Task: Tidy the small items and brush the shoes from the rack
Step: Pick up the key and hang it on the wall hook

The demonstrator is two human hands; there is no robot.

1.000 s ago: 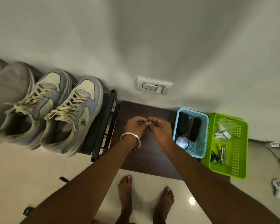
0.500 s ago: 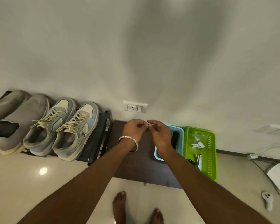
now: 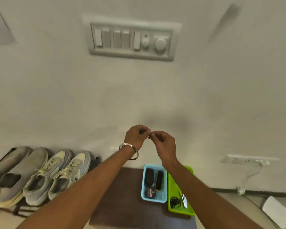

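My left hand [image 3: 135,137] and my right hand [image 3: 163,142] are raised in front of the wall, fingertips together, pinching a tiny dark item [image 3: 149,136] between them. Below, a blue basket [image 3: 144,184] holds two black brushes [image 3: 149,176] and a polish tin [image 3: 150,192]. Beside it, a green basket [image 3: 170,210] holds small items, partly hidden by my right forearm. Two light sneakers [image 3: 56,176] and two grey slip-on shoes [image 3: 15,171] sit on the rack [image 3: 94,162] at the lower left.
A dark brown surface [image 3: 127,195] lies under the baskets. A switch panel [image 3: 132,41] is on the wall above. A wall socket [image 3: 248,160] with a cable and a white object [image 3: 276,211] are at the right.
The view has tilted upward and both hands have risen together in front of the wall, still pinching the small item. The baskets and shoes now sit low in view.
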